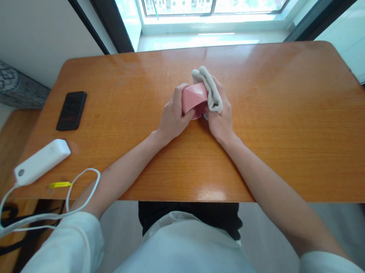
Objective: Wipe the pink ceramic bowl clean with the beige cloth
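Above the middle of the wooden table, my left hand grips a glossy pink bowl by its left side, thumb at the near rim. The bowl is tilted, and part of its darker inside shows. On its right side, a folded light-grey cloth lies against the bowl. My right hand is closed around this cloth and presses it to the bowl; most of the right fingers are hidden behind the cloth.
A black phone lies on the table's left side. Nearer stands a white power strip, its white cable looping past my left forearm with a yellow tag. A window is beyond the far edge.
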### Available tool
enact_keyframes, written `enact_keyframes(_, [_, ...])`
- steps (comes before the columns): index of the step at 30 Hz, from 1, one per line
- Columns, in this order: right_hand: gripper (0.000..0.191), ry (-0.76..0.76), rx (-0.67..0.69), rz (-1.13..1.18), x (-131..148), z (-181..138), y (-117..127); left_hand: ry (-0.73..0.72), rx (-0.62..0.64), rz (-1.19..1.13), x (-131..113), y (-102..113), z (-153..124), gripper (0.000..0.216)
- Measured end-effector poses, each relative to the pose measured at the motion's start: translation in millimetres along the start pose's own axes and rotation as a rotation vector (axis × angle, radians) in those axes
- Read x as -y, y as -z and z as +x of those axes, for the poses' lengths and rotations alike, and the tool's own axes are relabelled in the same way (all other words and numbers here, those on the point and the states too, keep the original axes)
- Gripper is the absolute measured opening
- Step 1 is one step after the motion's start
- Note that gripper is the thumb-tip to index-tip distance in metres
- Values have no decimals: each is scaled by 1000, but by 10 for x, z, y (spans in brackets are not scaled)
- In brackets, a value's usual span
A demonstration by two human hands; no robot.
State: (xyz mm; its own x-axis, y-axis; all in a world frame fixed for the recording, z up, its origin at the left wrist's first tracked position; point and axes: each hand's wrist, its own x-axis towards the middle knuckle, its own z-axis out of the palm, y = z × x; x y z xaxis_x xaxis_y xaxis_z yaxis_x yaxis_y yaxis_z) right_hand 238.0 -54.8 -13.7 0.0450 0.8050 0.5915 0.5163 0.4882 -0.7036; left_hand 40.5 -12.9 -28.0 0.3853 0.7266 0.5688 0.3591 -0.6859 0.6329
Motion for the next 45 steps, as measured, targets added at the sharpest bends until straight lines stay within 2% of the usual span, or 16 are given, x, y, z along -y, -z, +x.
enact_keyframes(10, [64,-17,10,196,-79,35,-22,-22,17,-11,61,-38,-7,67])
enact_keyframes(32, [63,15,-16,24,-22,-49,-16,-1,-8,-6,5,-14,10,55])
enact_keyframes(45, [62,12,-10,17,-46,-52,-11,13,-3,-4,-3,-17,15,56])
